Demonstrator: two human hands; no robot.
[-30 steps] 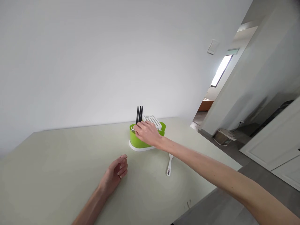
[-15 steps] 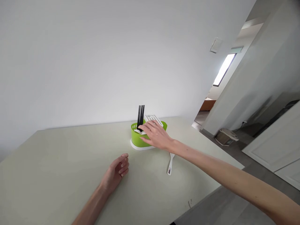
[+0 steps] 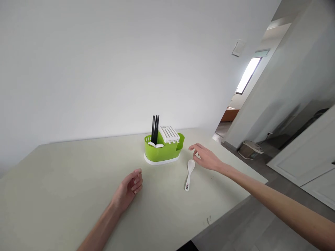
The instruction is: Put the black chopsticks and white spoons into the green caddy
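Observation:
A white spoon (image 3: 188, 175) lies on the table, its bowl pointing away from me and a small printed mark on its handle. Just above and to the right of the bowl hovers my right hand (image 3: 205, 157), open and empty, fingers loosely bent. A green caddy (image 3: 162, 153) on a white base stands to the left of that hand, not touching it. Black chopsticks (image 3: 155, 129) stand upright inside, beside two white spoon bowls (image 3: 159, 145). My left hand (image 3: 128, 190) rests on the table nearer to me, empty, its fingers half curled with a gap to the palm.
A white slotted rack (image 3: 169, 134) with small hooks sits on the caddy's top. Behind the pale table (image 3: 78, 181) rises a white wall (image 3: 117, 62). The table's right edge drops to a grey floor, where a bin-like box (image 3: 250, 150) and white cabinet doors (image 3: 303, 160) stand.
My right hand has moved right, off the caddy to beside the loose spoon, uncovering the rack and the spoon's bowl. The left hand has stayed in place. The view has shifted slightly.

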